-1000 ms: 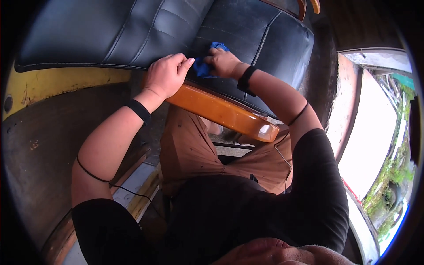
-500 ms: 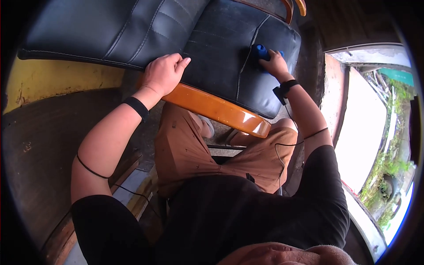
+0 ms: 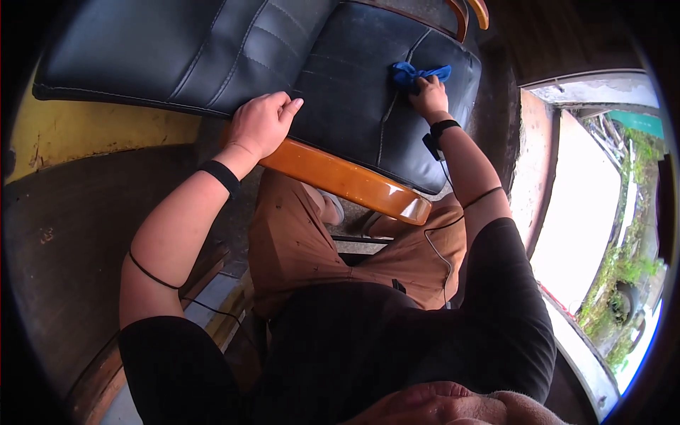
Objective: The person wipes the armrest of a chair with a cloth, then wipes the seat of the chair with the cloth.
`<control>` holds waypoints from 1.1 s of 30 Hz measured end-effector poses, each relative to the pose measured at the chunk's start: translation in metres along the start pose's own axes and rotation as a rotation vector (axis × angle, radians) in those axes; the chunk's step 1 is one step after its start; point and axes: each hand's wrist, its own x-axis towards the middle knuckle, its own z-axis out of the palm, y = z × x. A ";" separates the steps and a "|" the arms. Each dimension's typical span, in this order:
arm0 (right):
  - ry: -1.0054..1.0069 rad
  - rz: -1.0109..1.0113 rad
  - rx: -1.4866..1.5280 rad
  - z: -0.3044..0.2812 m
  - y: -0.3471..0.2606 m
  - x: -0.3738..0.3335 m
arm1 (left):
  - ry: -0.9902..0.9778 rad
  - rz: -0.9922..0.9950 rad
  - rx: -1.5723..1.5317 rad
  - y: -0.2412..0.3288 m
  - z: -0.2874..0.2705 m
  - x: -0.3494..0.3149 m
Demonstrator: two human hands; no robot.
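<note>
A black padded chair point(image 3: 343, 113) with stitched seams and glossy wooden arms lies before me, its backrest point(image 3: 163, 49) stretching left. My right hand point(image 3: 430, 98) is closed on a crumpled blue cloth point(image 3: 440, 71), pressed against the seat near a seam; part of the cloth spreads out beyond the fingers. At the corner where backrest and near armrest point(image 3: 347, 178) meet, my left hand point(image 3: 262, 124) grips the rear end of that armrest, thumb pointing toward the seat. Its fingertips are partly hidden. Both wrists wear black bands.
The far wooden armrest point(image 3: 462, 20) curves up at the top. Below the backrest is a yellow panel point(image 3: 106, 131). My knees are under the near armrest. Thin black cables point(image 3: 450, 265) run along both arms. A bright opening point(image 3: 577, 205) with greenery lies to the right.
My right hand has slid left and slightly away from me over the seat with the blue cloth, which now shows more spread out. The left hand stays nearly in place.
</note>
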 end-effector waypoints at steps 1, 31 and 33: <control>-0.074 -0.094 0.009 0.002 -0.015 -0.013 | 0.003 0.002 0.004 -0.002 -0.001 -0.002; 0.033 0.142 0.618 -0.141 -0.143 -0.198 | 0.064 -0.044 0.000 0.006 -0.005 -0.007; 0.016 0.162 0.607 -0.142 -0.144 -0.200 | 0.030 -0.056 0.021 0.007 -0.009 -0.007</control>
